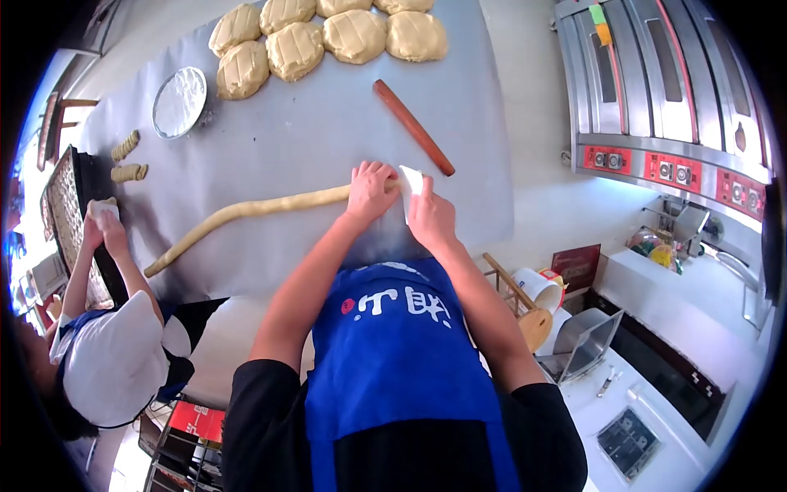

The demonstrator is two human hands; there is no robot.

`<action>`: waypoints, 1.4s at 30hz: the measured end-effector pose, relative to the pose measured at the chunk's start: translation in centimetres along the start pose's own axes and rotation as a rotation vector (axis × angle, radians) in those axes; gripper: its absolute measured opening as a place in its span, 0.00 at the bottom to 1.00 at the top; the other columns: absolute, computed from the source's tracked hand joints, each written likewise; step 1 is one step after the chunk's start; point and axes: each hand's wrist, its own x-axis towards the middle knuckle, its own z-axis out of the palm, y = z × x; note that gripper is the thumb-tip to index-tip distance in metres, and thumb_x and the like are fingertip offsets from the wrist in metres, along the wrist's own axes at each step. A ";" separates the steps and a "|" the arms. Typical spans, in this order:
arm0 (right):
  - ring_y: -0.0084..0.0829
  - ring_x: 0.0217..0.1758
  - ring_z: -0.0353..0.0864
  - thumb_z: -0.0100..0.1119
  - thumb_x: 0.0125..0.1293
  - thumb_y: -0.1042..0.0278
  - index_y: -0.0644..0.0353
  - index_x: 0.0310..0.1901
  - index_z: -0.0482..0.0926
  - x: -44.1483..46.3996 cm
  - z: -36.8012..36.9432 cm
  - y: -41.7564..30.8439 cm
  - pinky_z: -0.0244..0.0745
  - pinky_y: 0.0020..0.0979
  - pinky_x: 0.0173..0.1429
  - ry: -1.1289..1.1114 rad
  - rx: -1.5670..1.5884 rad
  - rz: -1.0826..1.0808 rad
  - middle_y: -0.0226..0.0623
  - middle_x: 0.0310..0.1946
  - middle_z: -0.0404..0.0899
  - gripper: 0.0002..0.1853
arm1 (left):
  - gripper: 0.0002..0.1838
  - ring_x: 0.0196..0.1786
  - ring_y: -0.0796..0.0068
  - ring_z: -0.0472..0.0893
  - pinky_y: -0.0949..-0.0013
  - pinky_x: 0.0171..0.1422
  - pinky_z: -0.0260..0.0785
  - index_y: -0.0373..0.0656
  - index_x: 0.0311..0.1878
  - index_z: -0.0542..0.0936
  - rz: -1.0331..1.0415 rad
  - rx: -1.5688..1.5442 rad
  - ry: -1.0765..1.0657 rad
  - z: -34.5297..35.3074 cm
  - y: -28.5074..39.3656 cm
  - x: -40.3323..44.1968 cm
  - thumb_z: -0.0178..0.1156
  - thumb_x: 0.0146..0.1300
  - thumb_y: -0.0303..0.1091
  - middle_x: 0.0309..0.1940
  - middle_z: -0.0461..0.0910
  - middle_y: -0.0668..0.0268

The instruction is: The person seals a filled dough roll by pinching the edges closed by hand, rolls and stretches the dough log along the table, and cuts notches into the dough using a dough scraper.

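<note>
A long rope of dough (246,208) lies in a slight curve across the grey work table. My left hand (371,193) rests over its right end, fingers curled around the dough. Right beside it, my right hand (431,216) grips a white dough scraper (411,182), held upright at the end of the rope. The scraper's lower edge is partly hidden by my fingers. Beyond my hands, a reddish-brown wooden rolling pin (413,128) lies at a slant.
Several scored dough slabs (354,37) sit at the table's far edge. A bowl of white flour (179,102) and two rows of small dough pieces (129,172) are on the left. A co-worker (115,361) stands there beside a dark tray (98,238). Ovens (664,82) stand right.
</note>
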 end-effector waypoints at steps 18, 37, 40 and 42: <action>0.59 0.33 0.91 0.57 0.75 0.70 0.65 0.60 0.68 1.5 0.9 -2.5 0.82 0.56 0.36 -0.216 -0.139 0.016 0.56 0.29 0.88 0.17 | 0.18 0.57 0.55 0.79 0.53 0.63 0.68 0.49 0.50 0.85 0.001 0.013 0.018 -1.0 -0.7 -0.9 0.72 0.55 0.35 0.46 0.85 0.65; 0.57 0.33 0.91 0.60 0.74 0.69 0.63 0.59 0.69 2.6 5.0 -4.4 0.83 0.56 0.35 -0.100 -0.193 -0.026 0.53 0.30 0.89 0.17 | 0.17 0.57 0.54 0.79 0.50 0.62 0.68 0.47 0.51 0.84 0.002 0.177 0.074 -1.1 -2.3 -1.3 0.73 0.60 0.38 0.47 0.83 0.63; 0.56 0.33 0.91 0.59 0.75 0.69 0.62 0.58 0.68 2.6 3.9 -3.1 0.83 0.55 0.35 -0.023 -0.118 -0.033 0.53 0.29 0.88 0.16 | 0.16 0.56 0.54 0.79 0.50 0.62 0.68 0.47 0.49 0.85 -0.075 -0.098 0.121 -1.7 -2.2 -1.7 0.73 0.59 0.37 0.47 0.84 0.64; 0.57 0.33 0.91 0.59 0.75 0.69 0.62 0.58 0.68 2.0 2.5 -3.3 0.83 0.55 0.35 -0.007 -0.102 -0.057 0.54 0.29 0.88 0.16 | 0.14 0.56 0.54 0.79 0.50 0.62 0.68 0.48 0.48 0.85 -0.066 -0.028 0.087 -2.7 -2.6 -1.7 0.73 0.59 0.37 0.47 0.84 0.64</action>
